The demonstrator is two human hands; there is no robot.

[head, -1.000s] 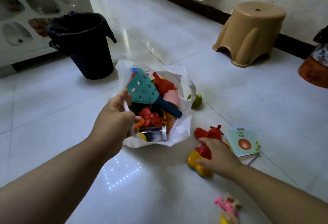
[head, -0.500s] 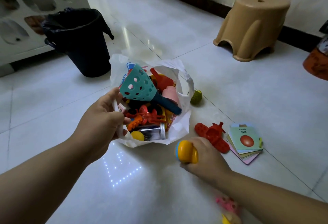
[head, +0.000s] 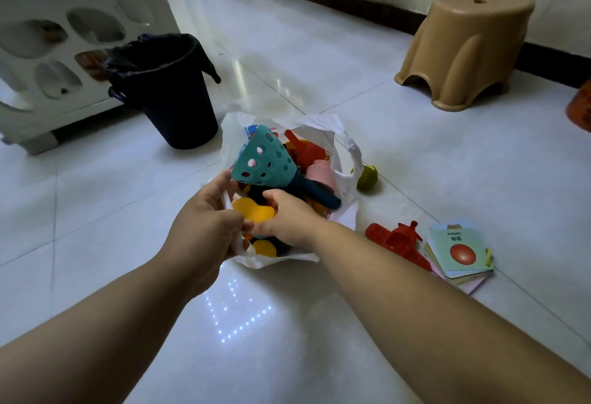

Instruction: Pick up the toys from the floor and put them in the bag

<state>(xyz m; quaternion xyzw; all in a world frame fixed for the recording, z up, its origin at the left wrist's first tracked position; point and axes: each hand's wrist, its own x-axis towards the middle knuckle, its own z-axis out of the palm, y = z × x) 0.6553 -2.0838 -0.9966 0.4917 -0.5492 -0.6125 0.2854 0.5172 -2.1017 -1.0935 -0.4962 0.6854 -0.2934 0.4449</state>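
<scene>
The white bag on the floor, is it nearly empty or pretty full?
Pretty full. The white bag is open, toys heaped above its rim, and a teal perforated cone toy sticks out on top.

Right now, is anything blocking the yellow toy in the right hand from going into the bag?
Nothing visible blocks it. The right hand holds the yellow toy over the bag's open mouth; the teal scoop sits farther back.
</scene>
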